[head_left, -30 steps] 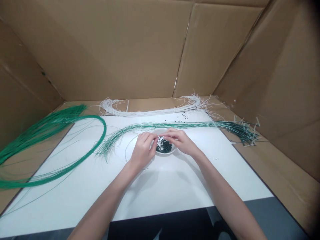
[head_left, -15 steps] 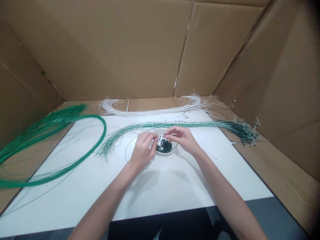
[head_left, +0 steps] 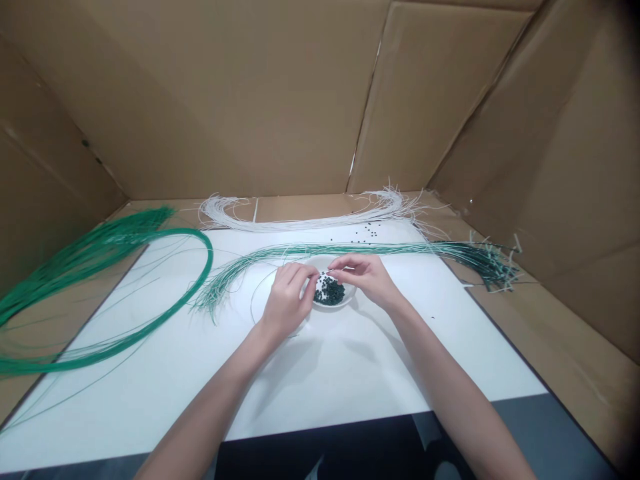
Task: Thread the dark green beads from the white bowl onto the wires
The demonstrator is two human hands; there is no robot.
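Observation:
My left hand (head_left: pixel 289 295) is closed in a pinch over the left side of a small white bowl (head_left: pixel 345 299). A thin strand (head_left: pixel 252 300) loops out on the table beside this hand and seems to run up to its fingertips. My right hand (head_left: pixel 364 277) hovers over the bowl's right side, thumb and forefinger pinched together; what they hold is too small to make out. The fingertips of both hands point at each other with a small gap between. In the bowl lies a pile of tiny dark green beads (head_left: pixel 331 291).
Behind the bowl stretches a bundle of green strands (head_left: pixel 400 249) with dark, white-tipped ends at right. White strands (head_left: pixel 300 225) lie farther back. A large green coil (head_left: pixel 210 260) spreads at left. Loose beads (head_left: pixel 369 231) dot the white table (head_left: pixel 390 393). Cardboard walls (head_left: pixel 240 100) surround it.
Both hands keep almost the same place over the bowl. My left fingertips have shifted very slightly to the right, nearer the right hand.

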